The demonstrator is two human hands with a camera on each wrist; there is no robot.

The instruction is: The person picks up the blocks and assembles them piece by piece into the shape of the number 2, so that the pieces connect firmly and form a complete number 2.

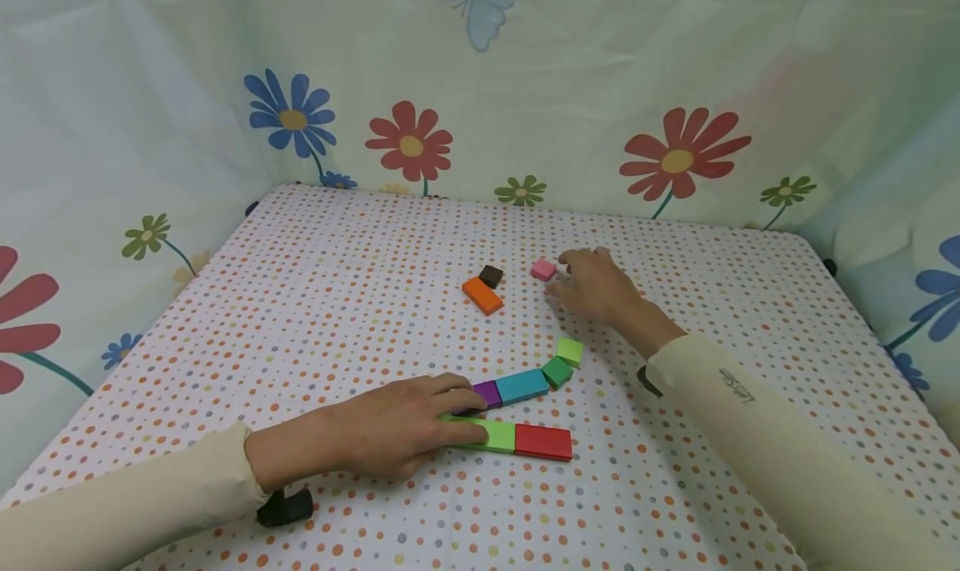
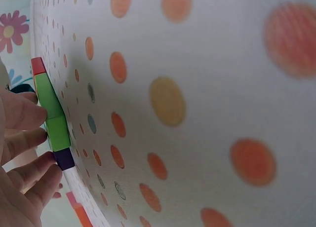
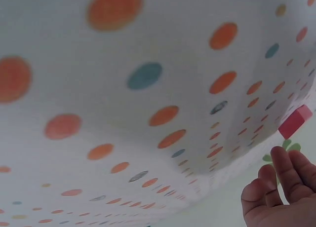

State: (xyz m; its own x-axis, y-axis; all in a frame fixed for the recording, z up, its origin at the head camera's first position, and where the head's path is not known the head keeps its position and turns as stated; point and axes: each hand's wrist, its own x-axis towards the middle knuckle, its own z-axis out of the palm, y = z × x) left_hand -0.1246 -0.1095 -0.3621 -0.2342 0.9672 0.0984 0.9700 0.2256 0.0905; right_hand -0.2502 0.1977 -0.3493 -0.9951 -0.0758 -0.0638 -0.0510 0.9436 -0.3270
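Observation:
My left hand (image 1: pixel 393 425) rests over the left ends of two rows of flat coloured blocks, its fingertips on a long light green block (image 1: pixel 500 436) and at a purple block (image 1: pixel 489 393). A red block (image 1: pixel 543 443) adjoins the light green one. From the purple block the other row runs on through a blue block (image 1: pixel 523 386), a green block (image 1: pixel 557 373) and a small lime block (image 1: pixel 570 351). Farther back, my right hand (image 1: pixel 596 288) hovers beside a small pink block (image 3: pixel 295 122), fingers loosely bent with nothing between them. My left hand hides the rows' left ends.
An orange block (image 1: pixel 482 296) and a dark brown block (image 1: pixel 491 276) lie close together left of the pink one. A dotted cloth (image 1: pixel 360 304) covers the table. Behind it hangs a flowered curtain (image 1: pixel 540 96).

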